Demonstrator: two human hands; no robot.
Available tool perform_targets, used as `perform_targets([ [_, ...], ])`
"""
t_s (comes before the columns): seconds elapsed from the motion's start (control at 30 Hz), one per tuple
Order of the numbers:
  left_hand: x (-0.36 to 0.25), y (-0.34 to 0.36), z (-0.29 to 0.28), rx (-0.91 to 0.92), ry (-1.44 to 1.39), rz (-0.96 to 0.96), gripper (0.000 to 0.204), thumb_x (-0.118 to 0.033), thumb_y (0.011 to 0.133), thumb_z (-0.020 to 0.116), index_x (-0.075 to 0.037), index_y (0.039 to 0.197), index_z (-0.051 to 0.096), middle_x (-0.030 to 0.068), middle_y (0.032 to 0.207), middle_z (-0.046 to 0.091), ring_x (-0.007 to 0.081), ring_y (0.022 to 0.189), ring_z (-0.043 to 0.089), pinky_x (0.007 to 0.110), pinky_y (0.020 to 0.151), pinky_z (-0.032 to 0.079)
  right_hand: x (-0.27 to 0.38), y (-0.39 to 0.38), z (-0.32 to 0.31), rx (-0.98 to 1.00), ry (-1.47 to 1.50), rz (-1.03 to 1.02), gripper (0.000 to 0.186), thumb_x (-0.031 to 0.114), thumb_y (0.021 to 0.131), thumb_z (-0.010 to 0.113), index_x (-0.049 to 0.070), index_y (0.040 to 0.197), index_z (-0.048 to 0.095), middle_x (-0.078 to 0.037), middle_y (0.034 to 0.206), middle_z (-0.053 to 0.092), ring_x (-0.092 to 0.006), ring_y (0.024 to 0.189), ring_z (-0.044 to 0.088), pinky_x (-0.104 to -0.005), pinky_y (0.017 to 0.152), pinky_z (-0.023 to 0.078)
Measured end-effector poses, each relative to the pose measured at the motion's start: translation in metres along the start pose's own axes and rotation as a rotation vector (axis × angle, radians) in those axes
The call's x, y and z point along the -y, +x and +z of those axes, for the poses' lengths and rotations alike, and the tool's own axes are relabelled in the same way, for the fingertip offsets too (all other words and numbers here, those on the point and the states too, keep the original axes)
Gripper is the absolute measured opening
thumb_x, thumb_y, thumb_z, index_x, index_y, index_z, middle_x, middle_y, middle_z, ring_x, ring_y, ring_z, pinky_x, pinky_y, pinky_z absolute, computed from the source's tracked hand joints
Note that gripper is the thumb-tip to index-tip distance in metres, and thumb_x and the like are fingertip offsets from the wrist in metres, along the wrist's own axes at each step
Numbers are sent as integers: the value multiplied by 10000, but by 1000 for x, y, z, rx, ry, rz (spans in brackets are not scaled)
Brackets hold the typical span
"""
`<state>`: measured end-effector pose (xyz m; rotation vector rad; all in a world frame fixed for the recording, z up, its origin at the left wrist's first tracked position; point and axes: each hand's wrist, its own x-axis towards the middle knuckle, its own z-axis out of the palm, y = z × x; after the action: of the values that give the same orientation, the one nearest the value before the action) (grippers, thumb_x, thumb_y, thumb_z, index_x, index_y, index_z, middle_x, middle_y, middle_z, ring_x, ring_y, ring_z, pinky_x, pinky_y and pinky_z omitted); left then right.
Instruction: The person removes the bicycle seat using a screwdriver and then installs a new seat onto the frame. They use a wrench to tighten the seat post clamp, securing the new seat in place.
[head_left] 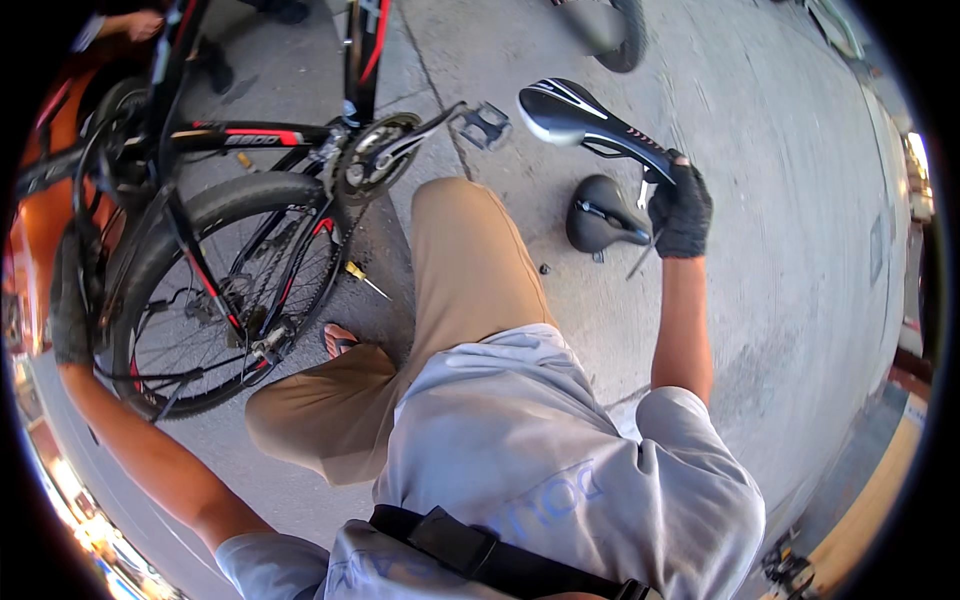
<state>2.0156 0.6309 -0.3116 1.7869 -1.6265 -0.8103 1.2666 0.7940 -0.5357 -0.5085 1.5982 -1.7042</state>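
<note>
Black strap (500, 557), right hand (682, 212) clasping white-trimmed saddle (598, 124) jutting forward-left, left hand (72, 305), grip unclear

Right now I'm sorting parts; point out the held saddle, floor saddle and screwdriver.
Held saddle (593, 121), head view: its body's middle.
Floor saddle (605, 213), head view: its body's middle.
Screwdriver (357, 271), head view: yellow handle.

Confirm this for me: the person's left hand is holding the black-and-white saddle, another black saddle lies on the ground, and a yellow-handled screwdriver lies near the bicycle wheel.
One thing is wrong: the head view shows the right hand holding the black-and-white saddle. The other black saddle does lie on the ground, and the yellow-handled screwdriver near the bicycle wheel.
</note>
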Motion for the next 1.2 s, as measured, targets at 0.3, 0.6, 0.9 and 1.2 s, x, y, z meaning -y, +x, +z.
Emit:
perform_targets([
  [0.3, 19, 11, -16, -9, -16, 48, 451, -303, 1031, 578, -22, 1383, 556, 71, 1231, 635, 138, 1137, 595, 284, 1011, 482, -166, 111, -84, -218, -319, 247, 324, 288, 927, 672, 114, 1200, 683, -107, 814, 725, -157, 500, 551, -340, 452, 429],
  [0.6, -26, -13, 15, 35, 1067, 518, 565, 25, 810, 636, -29, 1360, 521, 162, 1302, 568, 312, 1132, 592, 379, 953, 476, -185, 75, -189, 478, -1779, 202, 594, 104, 842, 624, 182, 1424, 528, -218, 1399, 551, -394, 1257, 563, -465, 1011, 500],
  [0.9, -35, 18, 21, -116, 506, 108, 579, -500, 1006, 537, -69, 1392, 559, 183, 1338, 614, 317, 1276, 568, 359, 1095, 409, -237, 66, -121, 436, -1918, 211, 893, 268, 890, 661, 135, 1609, 149, -221, 1499, 421, -395, 1208, 611, -458, 892, 553],
  [1.2, -48, 13, 22, -149, 513, 33, 675, -556, 983, 527, -39, 1417, 533, 229, 1399, 564, 338, 1331, 523, 379, 1121, 390, -149, 7, -56, 719, -1855, 65, 927, 264, 791, 765, -5, 1540, 289, -209, 1164, 683, -354, 1068, 682, -433, 910, 534],
])
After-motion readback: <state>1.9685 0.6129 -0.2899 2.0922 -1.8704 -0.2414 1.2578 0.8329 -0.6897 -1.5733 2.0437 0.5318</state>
